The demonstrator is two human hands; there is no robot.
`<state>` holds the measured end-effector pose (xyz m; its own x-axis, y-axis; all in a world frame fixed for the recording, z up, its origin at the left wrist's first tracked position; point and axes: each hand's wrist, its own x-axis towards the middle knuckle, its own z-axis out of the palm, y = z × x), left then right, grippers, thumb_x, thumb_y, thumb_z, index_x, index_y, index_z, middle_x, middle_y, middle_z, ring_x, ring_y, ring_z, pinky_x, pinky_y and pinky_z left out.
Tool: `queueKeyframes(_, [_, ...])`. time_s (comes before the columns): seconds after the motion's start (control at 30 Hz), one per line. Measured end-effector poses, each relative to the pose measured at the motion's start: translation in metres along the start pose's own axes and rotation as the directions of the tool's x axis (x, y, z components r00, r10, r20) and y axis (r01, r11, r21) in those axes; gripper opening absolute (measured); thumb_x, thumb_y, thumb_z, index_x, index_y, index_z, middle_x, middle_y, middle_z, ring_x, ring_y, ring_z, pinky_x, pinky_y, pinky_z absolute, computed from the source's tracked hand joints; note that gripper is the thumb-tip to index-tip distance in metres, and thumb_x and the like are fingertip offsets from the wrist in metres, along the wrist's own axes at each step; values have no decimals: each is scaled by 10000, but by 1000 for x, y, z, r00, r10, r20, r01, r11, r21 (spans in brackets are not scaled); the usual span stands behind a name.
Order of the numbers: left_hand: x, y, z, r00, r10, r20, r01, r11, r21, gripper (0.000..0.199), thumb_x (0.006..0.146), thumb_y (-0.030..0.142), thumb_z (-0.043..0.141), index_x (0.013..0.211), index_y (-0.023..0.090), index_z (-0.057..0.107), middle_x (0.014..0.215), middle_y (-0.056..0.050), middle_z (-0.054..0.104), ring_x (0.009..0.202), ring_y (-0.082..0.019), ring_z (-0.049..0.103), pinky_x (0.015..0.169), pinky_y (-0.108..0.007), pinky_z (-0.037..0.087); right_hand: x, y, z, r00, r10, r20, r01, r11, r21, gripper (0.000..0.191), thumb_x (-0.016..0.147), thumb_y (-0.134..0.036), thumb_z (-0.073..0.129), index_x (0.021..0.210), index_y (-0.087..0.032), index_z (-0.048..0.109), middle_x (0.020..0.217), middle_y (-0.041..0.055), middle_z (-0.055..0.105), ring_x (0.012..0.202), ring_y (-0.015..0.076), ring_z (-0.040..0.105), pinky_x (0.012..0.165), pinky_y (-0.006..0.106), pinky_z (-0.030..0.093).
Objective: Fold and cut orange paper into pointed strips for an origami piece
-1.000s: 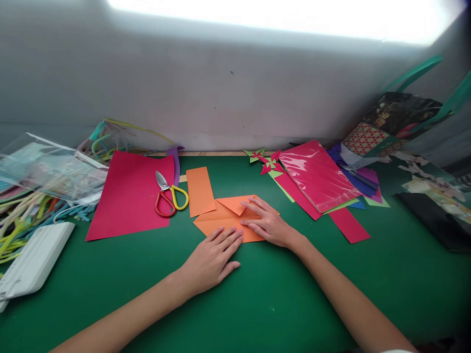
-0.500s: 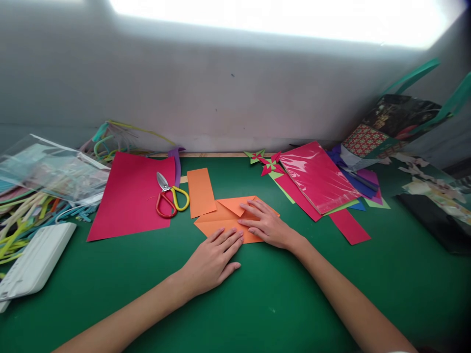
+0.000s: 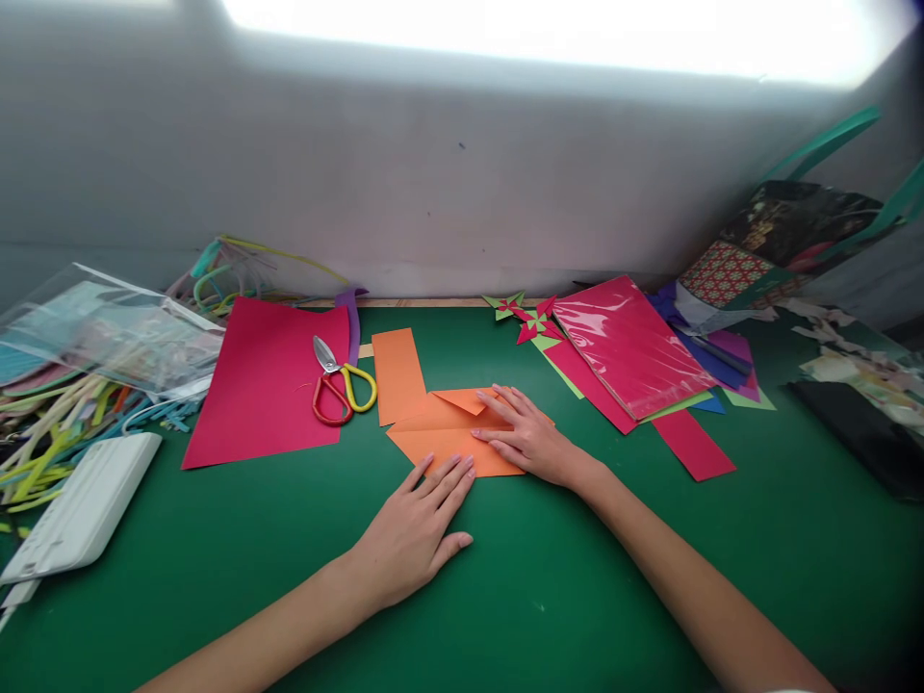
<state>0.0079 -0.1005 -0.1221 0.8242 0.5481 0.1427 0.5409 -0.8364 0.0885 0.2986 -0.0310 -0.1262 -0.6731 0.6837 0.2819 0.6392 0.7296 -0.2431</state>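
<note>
A folded orange paper (image 3: 433, 435) lies in front of me, with a crease across its middle and a triangular flap along its far edge. The fingertips of my left hand (image 3: 415, 525) rest on its near edge, fingers stretched out and thumb apart. My right hand (image 3: 538, 438) lies over the paper's right part, fingers spread, partly hiding the flap. Just beyond the paper's left end is an orange strip (image 3: 399, 375). Scissors (image 3: 336, 382) with one red and one yellow handle lie on a red sheet (image 3: 260, 385) further left.
Folded red and green paper stars (image 3: 530, 318) stand near the wall beside a wrapped red paper pack (image 3: 628, 346). Coloured strips and a white power strip (image 3: 83, 510) lie at left. A patterned bag (image 3: 765, 241) and a black flat object (image 3: 859, 433) are at right on the green table (image 3: 505, 616).
My left hand has slid slightly back toward me, baring more of the paper's near edge. My right hand stays on the paper. The whole view has shifted a little.
</note>
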Motion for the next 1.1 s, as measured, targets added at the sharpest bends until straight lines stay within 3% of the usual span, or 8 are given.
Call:
queueKeyframes(0.37, [-28, 6, -15, 999, -49, 22, 49, 999, 24, 667, 1114, 471, 430, 1681, 170, 251, 1718, -79, 313, 1572, -223, 361, 1345, -427, 108, -1, 3, 4, 1000, 7, 26, -6, 1000, -14, 382, 1075, -261, 535, 1412, -367, 679, 1757, 7, 236, 1605, 345, 253, 1282, 631, 272])
queueKeyframes(0.53, [-38, 1, -24, 997, -69, 23, 70, 997, -33, 615, 1108, 428, 469, 1652, 177, 329, 1644, -80, 467, 1487, -232, 494, 1301, -447, 284, -1, 2, 3, 1000, 11, 25, -11, 1000, -5, 381, 1082, -253, 518, 1408, -361, 682, 1754, 16, 249, 1607, 340, 246, 1281, 631, 269])
queueKeyframes(0.7, [-21, -20, -25, 981, -119, -151, 93, 982, -166, 486, 1097, 242, 471, 1582, 214, 457, 1409, -85, 691, 1261, -242, 663, 1182, -480, 449, 0, 1, 2, 1000, 8, 30, -8, 1000, 0, 382, 1082, -256, 519, 1415, -362, 675, 1756, 12, 241, 1612, 335, 232, 1283, 630, 266])
queueKeyframes(0.77, [-9, -35, -24, 985, -41, -165, 15, 987, -160, 485, 1085, 213, 486, 1569, 231, 481, 1433, -87, 673, 1316, -263, 627, 1201, -507, 426, 0, 1, 1, 1000, 6, 26, -7, 1000, 1, 384, 1082, -255, 519, 1418, -360, 672, 1753, 14, 250, 1612, 333, 233, 1282, 630, 269])
queueKeyframes(0.93, [12, -66, -18, 966, 258, -9, -256, 950, -178, 534, 1100, 307, 493, 1622, 237, 407, 1555, -62, 582, 1500, -265, 474, 1310, -516, 268, 1, -1, -1, 999, 15, 35, -16, 1000, 2, 377, 1090, -263, 502, 1412, -348, 679, 1743, 20, 283, 1609, 331, 243, 1285, 630, 266])
queueKeyframes(1.1, [12, -73, -13, 957, 286, 52, -271, 943, -194, 580, 1105, 403, 484, 1650, 249, 357, 1598, -59, 532, 1527, -257, 440, 1323, -483, 218, 0, -2, -3, 998, 40, 54, -42, 999, 32, 383, 1101, -283, 478, 1426, -355, 666, 1730, 8, 319, 1609, 314, 245, 1291, 601, 280])
